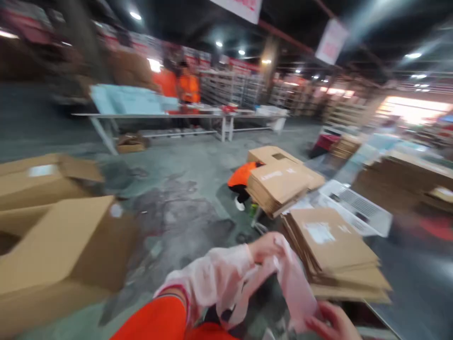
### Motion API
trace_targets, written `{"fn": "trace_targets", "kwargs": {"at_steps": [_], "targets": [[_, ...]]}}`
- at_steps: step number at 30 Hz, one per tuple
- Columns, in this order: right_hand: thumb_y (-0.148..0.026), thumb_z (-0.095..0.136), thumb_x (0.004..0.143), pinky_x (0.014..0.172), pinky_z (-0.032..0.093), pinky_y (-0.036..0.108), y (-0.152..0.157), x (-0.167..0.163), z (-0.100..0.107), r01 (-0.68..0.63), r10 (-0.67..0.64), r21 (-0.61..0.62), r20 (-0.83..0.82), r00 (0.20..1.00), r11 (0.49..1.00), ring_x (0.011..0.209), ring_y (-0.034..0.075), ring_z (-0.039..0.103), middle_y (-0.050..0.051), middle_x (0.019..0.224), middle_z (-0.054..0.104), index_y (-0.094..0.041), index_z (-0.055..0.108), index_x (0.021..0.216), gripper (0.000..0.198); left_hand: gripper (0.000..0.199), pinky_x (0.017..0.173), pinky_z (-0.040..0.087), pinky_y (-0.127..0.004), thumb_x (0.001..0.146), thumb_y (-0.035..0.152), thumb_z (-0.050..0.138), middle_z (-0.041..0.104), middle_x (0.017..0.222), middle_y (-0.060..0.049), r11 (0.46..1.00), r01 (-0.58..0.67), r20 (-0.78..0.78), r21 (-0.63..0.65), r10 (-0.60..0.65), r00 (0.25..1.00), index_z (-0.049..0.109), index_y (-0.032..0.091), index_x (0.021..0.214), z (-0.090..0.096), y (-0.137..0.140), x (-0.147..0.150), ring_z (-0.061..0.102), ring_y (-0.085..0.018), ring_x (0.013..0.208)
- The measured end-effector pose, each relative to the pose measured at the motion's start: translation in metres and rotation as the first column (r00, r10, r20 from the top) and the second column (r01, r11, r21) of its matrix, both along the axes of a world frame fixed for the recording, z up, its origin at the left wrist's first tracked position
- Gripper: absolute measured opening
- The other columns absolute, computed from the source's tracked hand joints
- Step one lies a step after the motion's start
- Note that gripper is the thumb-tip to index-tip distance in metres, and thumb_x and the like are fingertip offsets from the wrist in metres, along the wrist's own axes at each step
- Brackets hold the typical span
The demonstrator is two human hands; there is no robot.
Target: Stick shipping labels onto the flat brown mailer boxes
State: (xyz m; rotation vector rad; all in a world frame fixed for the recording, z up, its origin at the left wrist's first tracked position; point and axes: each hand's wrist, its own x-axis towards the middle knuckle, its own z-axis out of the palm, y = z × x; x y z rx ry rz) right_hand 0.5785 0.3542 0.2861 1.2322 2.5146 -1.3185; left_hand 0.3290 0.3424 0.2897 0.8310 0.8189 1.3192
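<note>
My left hand (265,248) is closed on a thin, pale pink-white cloth (292,283). A similar pale oversleeve (208,276) with a red hem covers my left forearm, above an orange sleeve (159,316). From the left hand the cloth hangs down to the right, where my right hand (332,323) pinches its lower end between thumb and fingers. Part of the right hand is cut off by the bottom edge. Another loop of the cloth droops below the left wrist. Beside both hands lies a stack of flattened cardboard boxes (332,241).
Open cardboard boxes (71,245) stand at left. A person in orange (242,177) crouches by another cardboard stack (279,182). A white crate (357,205) sits on the right. Across the floor, two people (189,87) stand behind a long table (198,114). The picture is blurred.
</note>
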Motion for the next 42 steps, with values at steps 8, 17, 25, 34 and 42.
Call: {"fn": "trace_targets", "kwargs": {"at_steps": [8,17,25,34,42], "targets": [[-0.056,0.068,0.066,0.053,0.031,0.024,-0.006,0.118,0.015,0.466,-0.495,-0.166,-0.322,0.807,0.869,0.058,0.011,0.041,-0.002,0.058,0.049,-0.015,0.058,0.065,0.042,0.032,0.047,0.032,-0.019,0.056,0.023,0.06,0.053,0.057,0.007,0.99,0.132,0.059,0.041,-0.135,0.989,0.058,0.018,0.088,0.041,0.098,0.105,0.043,-0.008,0.048],[-0.044,0.074,0.063,0.064,0.043,0.029,0.012,0.232,0.031,0.682,-0.633,-0.006,-0.375,0.677,0.732,0.062,0.015,0.051,0.001,0.066,0.063,-0.013,0.07,0.069,0.032,0.022,0.065,0.042,-0.024,0.064,0.028,0.07,0.065,0.07,0.0,0.207,0.977,-0.757,-0.048,-0.646,0.1,0.07,0.015,0.081,0.037,0.133,0.335,0.057,-0.016,0.069],[-0.046,0.082,0.051,0.053,0.039,0.023,-0.062,0.396,-0.022,0.833,-0.918,-0.436,-0.345,0.194,0.34,0.052,0.009,0.049,-0.002,0.062,0.061,-0.014,0.066,0.086,0.051,0.014,0.057,0.041,-0.02,0.059,0.013,0.063,0.062,0.062,0.004,-0.16,0.971,-0.844,-0.177,-0.482,-0.233,0.069,0.019,0.07,-0.007,0.133,0.527,0.054,-0.013,0.063],[-0.047,0.062,0.068,0.051,0.033,0.024,-0.046,0.544,-0.032,0.808,-0.825,-0.192,-0.243,0.511,0.557,0.051,0.009,0.039,-0.004,0.052,0.049,-0.013,0.064,0.061,0.035,0.005,0.044,0.032,-0.017,0.063,0.015,0.061,0.047,0.045,0.007,-0.246,0.946,-0.893,-0.213,-0.343,-0.291,0.064,0.016,0.059,-0.025,0.126,0.676,0.046,-0.009,0.049],[-0.045,0.05,0.077,0.063,0.036,0.029,0.039,0.624,-0.038,0.947,-0.883,0.091,-0.342,0.321,0.309,0.061,0.015,0.048,0.002,0.062,0.058,-0.02,0.055,0.061,0.031,0.02,0.071,0.045,-0.024,0.074,0.02,0.057,0.07,0.088,-0.005,-0.1,0.994,-0.969,-0.051,-0.237,-0.074,0.068,0.016,0.09,-0.021,0.216,0.765,0.062,-0.02,0.082]]}}
